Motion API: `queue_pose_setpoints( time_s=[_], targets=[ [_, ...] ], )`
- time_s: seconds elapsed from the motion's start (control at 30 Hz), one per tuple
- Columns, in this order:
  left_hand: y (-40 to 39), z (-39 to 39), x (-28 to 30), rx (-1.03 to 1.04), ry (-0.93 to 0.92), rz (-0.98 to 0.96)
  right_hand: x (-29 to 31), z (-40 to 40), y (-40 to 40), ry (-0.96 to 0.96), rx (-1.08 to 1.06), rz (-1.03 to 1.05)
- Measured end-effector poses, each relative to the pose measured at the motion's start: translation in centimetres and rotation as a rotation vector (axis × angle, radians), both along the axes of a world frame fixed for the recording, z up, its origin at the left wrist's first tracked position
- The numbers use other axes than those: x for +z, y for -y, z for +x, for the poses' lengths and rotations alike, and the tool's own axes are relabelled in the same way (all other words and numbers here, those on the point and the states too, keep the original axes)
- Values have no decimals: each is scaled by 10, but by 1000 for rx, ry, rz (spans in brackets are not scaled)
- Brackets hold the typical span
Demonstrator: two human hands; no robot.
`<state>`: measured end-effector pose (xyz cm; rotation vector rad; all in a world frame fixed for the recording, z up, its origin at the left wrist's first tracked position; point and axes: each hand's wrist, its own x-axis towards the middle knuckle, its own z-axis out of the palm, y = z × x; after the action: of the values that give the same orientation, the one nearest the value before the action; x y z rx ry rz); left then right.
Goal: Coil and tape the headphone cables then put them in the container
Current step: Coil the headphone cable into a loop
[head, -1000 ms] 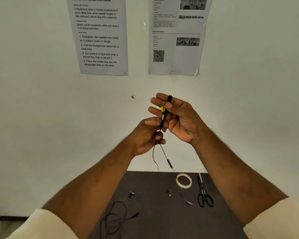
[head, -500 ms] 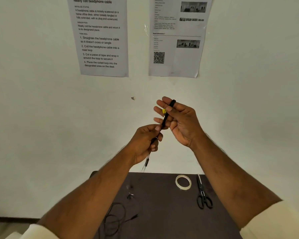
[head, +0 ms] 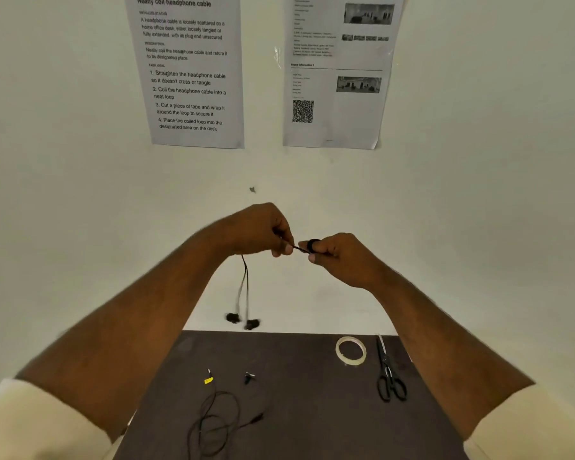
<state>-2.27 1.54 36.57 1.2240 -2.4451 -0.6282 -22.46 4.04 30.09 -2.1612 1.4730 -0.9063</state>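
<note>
Nearest, at the bottom corners: two pale sleeves (head: pixel 30 423), forearms reaching up and inward.

Between the forearms, on the dark surface (head: pixel 312 410): a second headphone cable (head: pixel 213 423) in a loose black tangle at the near left, its plug with a yellow tag (head: pixel 208 380) just beyond, one small earbud (head: pixel 248 377) to the right of that tag. Farther right: a roll of clear tape (head: pixel 351 350) lying flat, black scissors (head: pixel 389 376) just beside it, blades toward the wall, the two apart.

Above the surface's far edge: two earbuds (head: pixel 243 321), blurred, dangling on thin strands.

Higher up, both hands raised in front of the wall. Left hand (head: pixel 263 232): fingers curled, pinching the headphone cable (head: pixel 245 280), strands hanging below the fist. Right hand (head: pixel 339 257): fingers curled round a small black coil (head: pixel 312 244) of the same cable, a short taut stretch between the two hands.

Farthest: pale wall with two printed sheets, the left instruction sheet (head: pixel 188 71) headed "Neatly coil headphone cable", the right sheet (head: pixel 339 71) bearing a QR code.
</note>
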Motion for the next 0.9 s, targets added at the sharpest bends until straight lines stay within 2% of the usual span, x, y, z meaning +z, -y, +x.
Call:
queue_pose_setpoints(
  time_s=[0.1, 0.2, 0.3, 0.4, 0.5, 0.6, 0.7, 0.8, 0.9],
  targets=[
    [-1, -8, 11, -76, 62, -92, -2, 0, -3, 66, 5, 101],
    [1, -13, 17, -145, 12, -121, 3, 3, -16, 269, 82, 338],
    [5, -12, 14, -213, -130, -23, 10, 7, -28, 427, 228, 536],
    [4, -8, -3, -241, -395, 147, 17, 7, -37, 660, 369, 630],
    [-4, -13, -28, -212, -738, 392, 23, 9, -42, 898, 461, 593],
    [-17, -27, -54, -148, -944, 573, 25, 14, -41, 1025, 502, 532],
    [-31, -36, -76, -80, -1012, 629, 27, 15, -39, 1181, 532, 473],
    [-40, -39, -90, -14, -1072, 685, 28, 13, -34, 1227, 489, 396],
    [-42, -40, -93, 60, -1017, 586, 22, 18, -31, 1262, 435, 355]
  ],
)
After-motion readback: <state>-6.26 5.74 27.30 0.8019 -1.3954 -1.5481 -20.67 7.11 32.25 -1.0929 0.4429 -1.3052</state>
